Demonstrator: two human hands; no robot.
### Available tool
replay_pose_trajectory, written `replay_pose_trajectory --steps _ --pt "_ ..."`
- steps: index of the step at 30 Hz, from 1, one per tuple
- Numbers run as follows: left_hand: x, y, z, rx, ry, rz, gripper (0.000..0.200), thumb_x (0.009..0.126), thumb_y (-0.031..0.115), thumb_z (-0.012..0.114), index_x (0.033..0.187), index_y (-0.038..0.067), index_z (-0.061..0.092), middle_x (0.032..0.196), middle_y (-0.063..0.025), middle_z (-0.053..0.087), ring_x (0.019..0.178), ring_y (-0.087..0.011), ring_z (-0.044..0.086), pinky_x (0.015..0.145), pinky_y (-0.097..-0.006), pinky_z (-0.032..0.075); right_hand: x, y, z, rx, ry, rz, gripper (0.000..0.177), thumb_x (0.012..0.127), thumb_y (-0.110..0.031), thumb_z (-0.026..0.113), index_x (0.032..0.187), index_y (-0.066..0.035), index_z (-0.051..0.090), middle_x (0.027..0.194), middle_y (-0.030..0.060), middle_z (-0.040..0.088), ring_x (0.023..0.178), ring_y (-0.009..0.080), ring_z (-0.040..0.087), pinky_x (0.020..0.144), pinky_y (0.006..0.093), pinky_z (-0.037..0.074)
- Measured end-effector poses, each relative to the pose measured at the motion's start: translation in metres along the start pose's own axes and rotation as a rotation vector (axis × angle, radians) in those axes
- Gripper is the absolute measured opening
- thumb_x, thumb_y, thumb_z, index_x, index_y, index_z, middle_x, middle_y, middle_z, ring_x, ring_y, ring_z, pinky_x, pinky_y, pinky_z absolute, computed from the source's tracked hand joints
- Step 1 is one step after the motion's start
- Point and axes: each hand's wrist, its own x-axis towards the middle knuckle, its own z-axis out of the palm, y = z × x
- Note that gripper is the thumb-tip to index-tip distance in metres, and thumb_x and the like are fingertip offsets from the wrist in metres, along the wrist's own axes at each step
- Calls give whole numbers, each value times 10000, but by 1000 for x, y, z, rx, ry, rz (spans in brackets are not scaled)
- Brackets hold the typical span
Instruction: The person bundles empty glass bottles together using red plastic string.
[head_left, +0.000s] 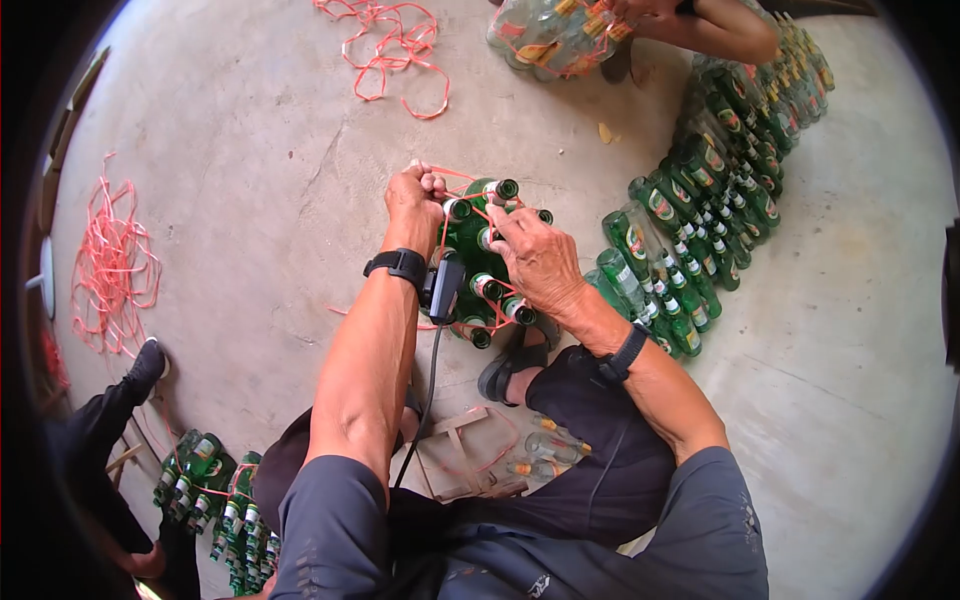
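Observation:
Between my feet stands a bundle of green glass bottles (468,235), necks up, with pink plastic twine (470,196) wound around and across the necks. My left hand (415,200) is closed at the bundle's far left side, its fingers gripping the twine beside a bottle neck. Over the right side of the bundle, my right hand (533,250) pinches a strand of the same twine between thumb and fingers. A black device with a cable on my left wrist hides some of the bottles.
Rows of green bottles (690,220) lie to the right. Loose twine piles (115,260) lie left and at the top. Another person's hand (650,12) is at clear bottles (545,40). More green bottles (225,500) and a seated person's leg (110,400) are lower left.

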Motion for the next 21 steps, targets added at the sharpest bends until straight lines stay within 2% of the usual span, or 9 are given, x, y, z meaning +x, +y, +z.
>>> replay_pose_trajectory --steps 1,4,8,11,14,16,18,20,21 --pt "-6 1 0 6 -25 -3 194 982 163 430 815 66 447 518 7 350 480 -137 362 481 -267 300 0 5 6 49 -16 -16 486 795 -88 669 1254 -31 517 919 139 585 771 318 636 625 404 519" --pt "-9 7 11 21 -64 31 179 963 124 444 799 55 461 531 1 362 490 -146 373 490 -274 321 2 8 9 71 -39 41 491 793 -71 663 1248 16 502 888 180 587 786 357 632 654 431 519" --pt "-30 18 43 274 -173 186 159 930 96 502 786 31 484 567 3 388 488 -115 391 501 -265 405 8 11 11 125 -90 61 559 779 -67 673 1285 9 448 939 230 589 883 402 604 740 456 497" --pt "-31 21 35 229 -12 200 143 923 82 515 789 32 497 600 -1 410 478 -106 388 482 -274 425 15 12 9 150 -144 112 564 770 -44 664 1285 18 442 970 247 592 902 423 596 755 472 490" --pt "-44 22 28 379 -220 348 159 912 91 514 766 29 505 582 -18 444 455 -121 413 465 -278 436 16 14 14 157 -142 103 492 758 -31 660 1211 29 475 966 243 594 890 435 593 750 480 488" --pt "-58 20 29 392 -254 395 204 917 112 529 736 19 518 587 -26 467 458 -111 412 464 -282 437 15 15 16 191 -69 62 387 752 -24 654 1105 13 500 943 228 596 881 442 591 735 493 487" --pt "-75 15 28 587 -342 575 237 916 141 572 722 9 543 607 -19 460 478 -107 394 490 -284 432 16 14 16 206 -84 91 384 752 -21 650 1106 1 503 950 225 598 883 440 592 730 492 491" --pt "-91 5 28 710 -362 617 261 906 154 597 694 4 567 608 -10 486 489 -104 430 499 -304 434 16 15 12 220 -106 122 381 752 -18 646 1106 -12 505 957 222 599 886 438 593 725 492 494" --pt "-96 -2 25 986 -357 767 250 902 160 604 703 12 572 592 -24 494 489 -120 439 504 -325 435 17 17 13 193 -133 116 411 747 -16 646 1134 -26 507 970 220 600 888 437 594 728 487 501"
